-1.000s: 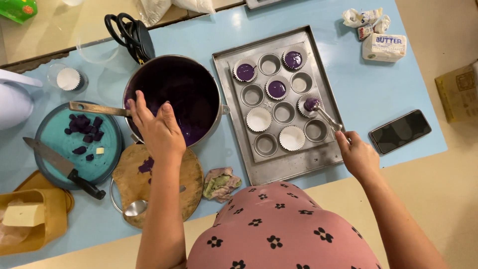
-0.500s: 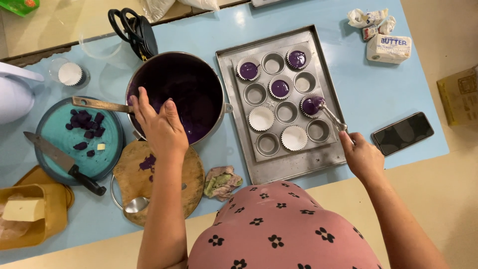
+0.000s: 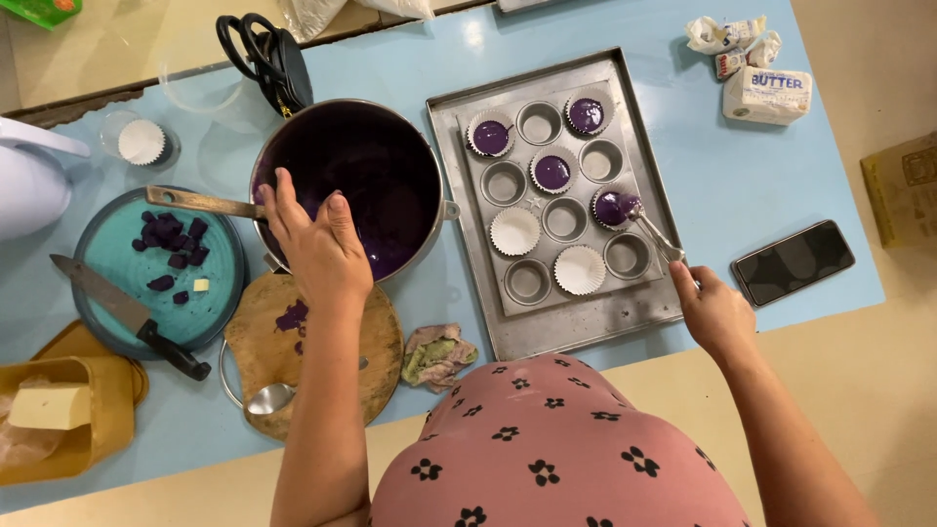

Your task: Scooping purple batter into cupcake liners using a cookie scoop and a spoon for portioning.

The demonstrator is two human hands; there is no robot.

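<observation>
One muffin tray [image 3: 576, 322] with twelve cups: four paper liners filled with purple batter [image 3: 551, 173], two empty white liners [image 3: 514, 231], six bare cups [image 3: 539, 123]. One pot of purple batter [image 3: 356, 176]. Two hands. One knife [image 3: 122, 310], one teal plate [image 3: 107, 263], one round wooden board [image 3: 332, 366], one butter block [image 3: 766, 95], one phone [image 3: 793, 262], one pair of scissors [image 3: 268, 54]
</observation>
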